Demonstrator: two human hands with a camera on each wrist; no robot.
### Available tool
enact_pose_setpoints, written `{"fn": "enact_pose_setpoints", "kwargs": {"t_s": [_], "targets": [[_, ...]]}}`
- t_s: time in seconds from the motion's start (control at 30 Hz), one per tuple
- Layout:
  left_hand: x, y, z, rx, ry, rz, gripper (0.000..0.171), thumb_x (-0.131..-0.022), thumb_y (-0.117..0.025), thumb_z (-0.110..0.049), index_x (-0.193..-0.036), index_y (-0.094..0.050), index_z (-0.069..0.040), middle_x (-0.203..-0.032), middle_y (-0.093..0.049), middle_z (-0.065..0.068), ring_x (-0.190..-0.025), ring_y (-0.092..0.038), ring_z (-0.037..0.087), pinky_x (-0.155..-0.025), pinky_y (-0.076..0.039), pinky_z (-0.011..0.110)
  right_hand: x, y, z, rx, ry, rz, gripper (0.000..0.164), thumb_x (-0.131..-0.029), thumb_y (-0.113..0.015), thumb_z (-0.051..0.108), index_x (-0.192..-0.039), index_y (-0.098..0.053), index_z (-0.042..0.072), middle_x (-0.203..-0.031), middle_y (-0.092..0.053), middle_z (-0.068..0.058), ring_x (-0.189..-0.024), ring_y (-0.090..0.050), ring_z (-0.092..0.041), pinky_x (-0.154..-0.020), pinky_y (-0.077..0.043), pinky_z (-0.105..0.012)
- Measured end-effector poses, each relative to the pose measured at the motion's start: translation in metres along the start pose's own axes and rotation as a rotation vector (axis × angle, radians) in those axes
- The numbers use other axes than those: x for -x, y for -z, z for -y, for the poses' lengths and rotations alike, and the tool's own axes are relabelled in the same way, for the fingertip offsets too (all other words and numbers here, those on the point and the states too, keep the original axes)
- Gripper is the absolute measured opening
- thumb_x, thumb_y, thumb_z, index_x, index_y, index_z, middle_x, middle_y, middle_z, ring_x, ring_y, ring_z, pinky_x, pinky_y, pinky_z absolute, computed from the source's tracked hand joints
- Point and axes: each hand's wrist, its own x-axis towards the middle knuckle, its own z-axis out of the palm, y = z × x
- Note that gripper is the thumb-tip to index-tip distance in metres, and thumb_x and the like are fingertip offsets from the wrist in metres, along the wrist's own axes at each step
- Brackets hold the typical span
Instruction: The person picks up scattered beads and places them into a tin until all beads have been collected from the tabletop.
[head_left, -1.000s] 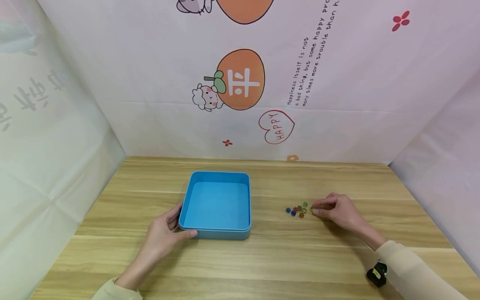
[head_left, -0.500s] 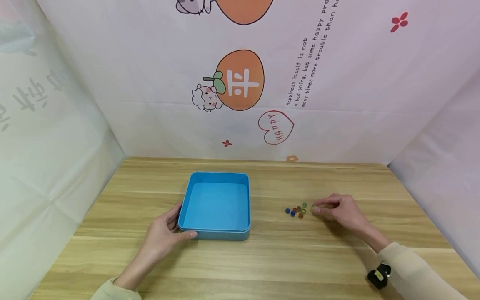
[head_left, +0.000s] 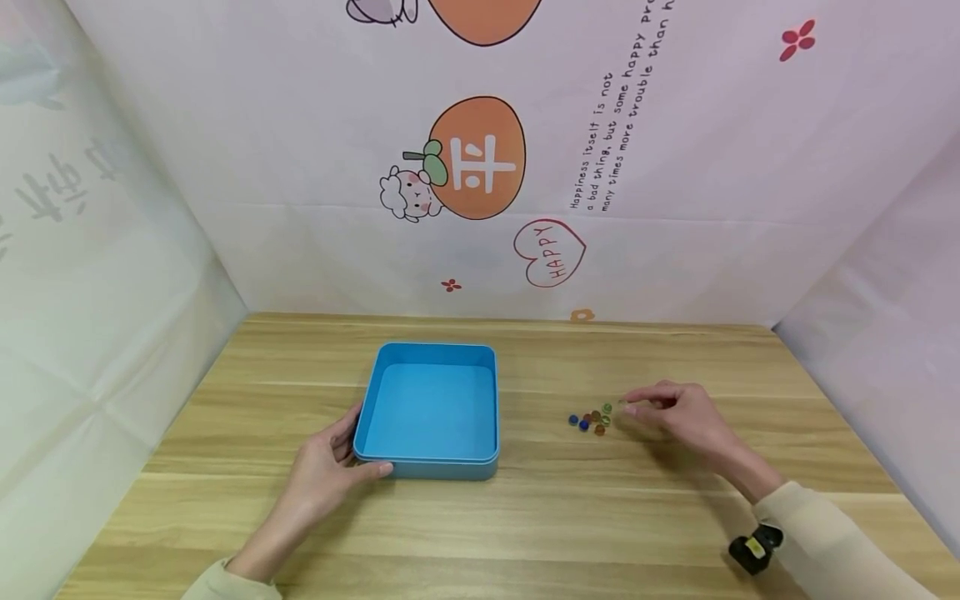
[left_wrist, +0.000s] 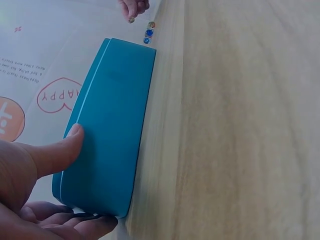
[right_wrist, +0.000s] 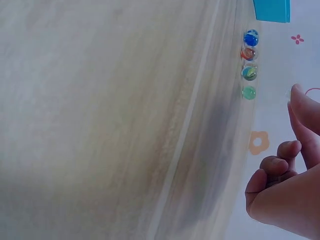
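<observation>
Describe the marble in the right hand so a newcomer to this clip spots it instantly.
On the wooden tabletop, find the blue box and look right to the cluster of marbles. Just past its right edge, the right hand pinches a see-through marble. It alone is held up; its neighbours rest on the wood.

Right of the blue box [head_left: 445, 470], the right hand [head_left: 686, 419] partly hides a marble [left_wrist: 131, 20], its pattern seemingly too small to tell.
</observation>
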Motion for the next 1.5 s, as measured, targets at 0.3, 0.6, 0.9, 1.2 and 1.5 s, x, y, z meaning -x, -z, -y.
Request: {"fn": "enact_pose_setpoints", "kwargs": {"t_s": [0.3,0.6,0.9,1.2,1.5], "targets": [[0.000,-0.001,0.002,0.012,-0.016,-0.007,0.100,-0.084,-0.091,-0.011,-0.164,-0.031,0.001,-0.165,-0.033,0.023,-0.147,-0.040,0.039,-0.112,-0.044,0.046,-0.003,0.000,0.006,-0.022,-0.001,0.014,0.033,-0.099,-0.078,0.026,-0.123,-0.078,0.003,-0.127,-0.069,-0.015,-0.097,-0.057,-0.022,-0.074,-0.051,-0.029],[0.000,0.000,0.003,0.031,-0.020,-0.005,0.100,-0.085,-0.091,-0.011,-0.164,-0.031,0.001,-0.165,-0.034,0.024,-0.145,-0.042,0.038,-0.112,-0.045,0.045,-0.007,-0.003,0.019,-0.032,-0.029,0.021,0.037,-0.099,-0.078,0.032,-0.125,-0.077,0.004,-0.126,-0.069,-0.013,-0.101,-0.055,-0.024,-0.079,-0.050,-0.032],[-0.001,0.000,0.003,0.033,-0.029,-0.008,0.099,-0.085,-0.091,-0.010,-0.163,-0.031,0.003,-0.164,-0.036,0.024,-0.144,-0.044,0.038,-0.111,-0.046,0.045,-0.011,-0.005,0.026,-0.066,-0.040,0.026,0.037,-0.098,-0.079,0.032,-0.123,-0.078,0.004,-0.113,-0.069,-0.011,-0.093,-0.050,-0.023,-0.076,-0.048,-0.035],[0.000,0.000,0.003,0.032,-0.016,-0.008,0.099,-0.085,-0.091,-0.011,-0.164,-0.031,0.002,-0.164,-0.035,0.024,-0.144,-0.044,0.038,-0.110,-0.046,0.045,-0.018,-0.007,0.034,-0.076,-0.051,0.017,0.039,-0.097,-0.080,0.034,-0.122,-0.078,0.004,-0.107,-0.068,-0.009,-0.093,-0.049,-0.023,-0.078,-0.047,-0.033],[0.000,0.000,0.004,0.047,-0.016,-0.007,0.100,-0.085,-0.091,-0.011,-0.164,-0.031,0.001,-0.165,-0.034,0.024,-0.144,-0.044,0.038,-0.109,-0.047,0.044,-0.022,-0.010,0.042,-0.074,-0.058,0.020,0.043,-0.097,-0.079,0.038,-0.125,-0.077,0.005,-0.133,-0.066,-0.015,-0.116,-0.054,-0.027,-0.097,-0.047,-0.039]]}}
